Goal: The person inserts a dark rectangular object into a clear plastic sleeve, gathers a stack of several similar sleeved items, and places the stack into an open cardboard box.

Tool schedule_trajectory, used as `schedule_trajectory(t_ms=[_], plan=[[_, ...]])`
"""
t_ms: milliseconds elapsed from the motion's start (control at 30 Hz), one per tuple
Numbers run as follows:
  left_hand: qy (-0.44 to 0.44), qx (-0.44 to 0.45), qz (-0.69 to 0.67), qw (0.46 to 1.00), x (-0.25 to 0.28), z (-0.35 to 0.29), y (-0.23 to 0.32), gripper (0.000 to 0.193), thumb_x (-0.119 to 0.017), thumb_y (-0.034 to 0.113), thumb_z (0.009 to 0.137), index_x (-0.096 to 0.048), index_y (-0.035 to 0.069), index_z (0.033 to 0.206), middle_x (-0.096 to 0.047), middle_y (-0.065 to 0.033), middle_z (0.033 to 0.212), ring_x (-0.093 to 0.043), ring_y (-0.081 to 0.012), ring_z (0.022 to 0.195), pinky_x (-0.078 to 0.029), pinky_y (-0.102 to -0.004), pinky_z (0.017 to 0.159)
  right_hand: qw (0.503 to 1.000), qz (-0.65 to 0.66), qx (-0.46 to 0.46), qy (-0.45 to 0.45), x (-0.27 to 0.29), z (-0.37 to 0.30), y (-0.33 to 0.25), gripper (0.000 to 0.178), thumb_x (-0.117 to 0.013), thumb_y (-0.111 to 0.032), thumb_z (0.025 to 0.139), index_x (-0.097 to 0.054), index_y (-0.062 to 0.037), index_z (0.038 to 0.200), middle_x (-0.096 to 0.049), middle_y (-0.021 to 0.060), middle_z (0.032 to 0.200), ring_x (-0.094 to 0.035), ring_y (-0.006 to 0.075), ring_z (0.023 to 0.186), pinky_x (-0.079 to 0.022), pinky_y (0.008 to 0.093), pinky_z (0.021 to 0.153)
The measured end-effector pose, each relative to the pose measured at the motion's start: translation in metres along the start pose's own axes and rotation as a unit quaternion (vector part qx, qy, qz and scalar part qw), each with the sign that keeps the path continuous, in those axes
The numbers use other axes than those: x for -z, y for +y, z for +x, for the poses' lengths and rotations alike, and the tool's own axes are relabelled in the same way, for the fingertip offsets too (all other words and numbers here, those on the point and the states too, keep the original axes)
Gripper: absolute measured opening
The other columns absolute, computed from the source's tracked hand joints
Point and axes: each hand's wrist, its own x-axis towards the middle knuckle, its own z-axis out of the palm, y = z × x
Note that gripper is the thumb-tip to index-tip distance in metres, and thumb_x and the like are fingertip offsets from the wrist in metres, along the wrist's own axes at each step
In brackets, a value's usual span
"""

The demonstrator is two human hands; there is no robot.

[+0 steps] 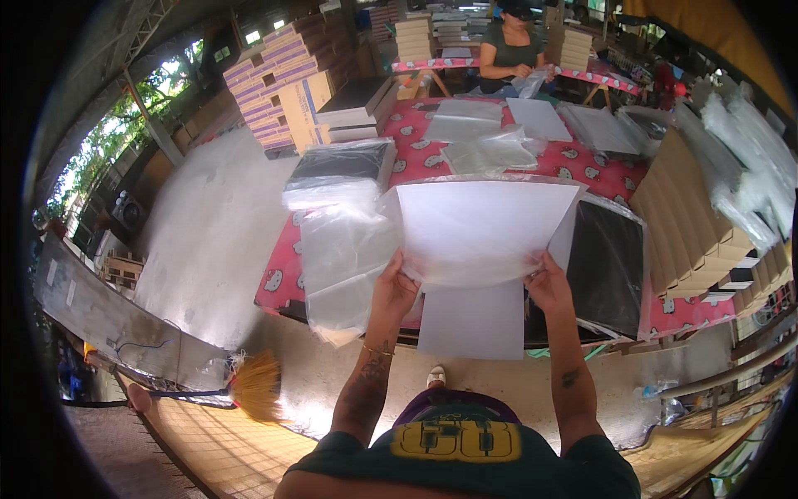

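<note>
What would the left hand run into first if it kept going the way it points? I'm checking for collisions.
The left hand points up and away, already at the white sheet. Past it, probably the clear plastic bags on the table; depth is unclear.

Purple-and-tan cartons [278, 71] are sitting stacked at the far left beyond the table, one tan box [303, 108] showing a printed side. Flat tan boxes [694, 220] are leaning in a row on the right edge. Clear plastic bags [341, 249] are lying left of the hands, more bags [490, 150] mid-table. Small tan box stacks [413, 37] are standing at the back, possibly cardboard.
</note>
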Motion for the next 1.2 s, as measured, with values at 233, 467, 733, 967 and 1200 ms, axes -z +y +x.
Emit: schedule_trajectory(t_ms=[233,467,733,967,1200], plan=[[0.14,-0.021,0.27,0.952,0.099,0.011,-0.018,0.038,-0.051,0.007,0.093,-0.046,0.003,0.13,-0.052,-0.0109,0.129,-0.049,-0.027,0.119,-0.041,-0.0373,0.098,0.993,0.039,-0.062,0.091,0.043,0.01,0.031,0.014,-0.053,-0.024,0.097,-0.058,-0.0105,0.095,-0.058,0.0022,0.089,-0.055,0.0173,0.084,-0.045,0.0356,0.081],[-0.109,-0.186,0.573,0.791,-0.01,0.003,0.004,0.033,-0.059,0.018,0.093,-0.053,-0.001,0.12,-0.06,-0.0077,0.112,-0.054,-0.0115,0.098,-0.043,-0.0263,0.086,0.992,0.113,-0.054,-0.028,0.037,0.017,0.024,0.016,-0.056,-0.024,0.095,-0.058,-0.008,0.094,-0.057,-0.0009,0.079,-0.055,0.0121,0.069,-0.047,0.0317,0.073],[-0.077,-0.319,0.324,0.887,-0.115,-0.002,0.044,0.014,-0.062,0.015,0.092,-0.062,0.006,0.103,-0.065,-0.001,0.095,-0.059,-0.008,0.084,-0.048,-0.0241,0.078,0.998,0.058,0.021,0.001,0.028,-0.009,0.025,0.017,-0.057,-0.025,0.095,-0.06,-0.0121,0.106,-0.063,-0.0029,0.084,-0.058,0.0091,0.074,-0.049,0.032,0.078],[-0.085,-0.281,0.294,0.91,-0.129,-0.007,0.046,0.015,-0.06,0.014,0.093,-0.06,0.006,0.106,-0.064,-0.0018,0.097,-0.059,-0.0081,0.088,-0.048,-0.023,0.08,0.97,0.113,0.203,-0.072,-0.121,-0.052,0.019,0.032,-0.056,-0.019,0.095,-0.048,-0.0078,0.125,-0.06,0.0063,0.113,-0.059,0.0159,0.102,-0.05,0.0319,0.09],[-0.142,-0.113,0.448,0.875,-0.084,-0.026,-0.036,0.035,-0.051,0.028,0.098,-0.057,-0.003,0.112,-0.065,-0.0076,0.098,-0.063,-0.0155,0.087,-0.054,-0.0297,0.076,0.918,0.05,0.39,-0.061,-0.103,-0.014,-0.029,0.031,-0.055,-0.02,0.096,-0.05,-0.0015,0.12,-0.058,0.0123,0.118,-0.057,0.0202,0.11,-0.048,0.0367,0.098]])
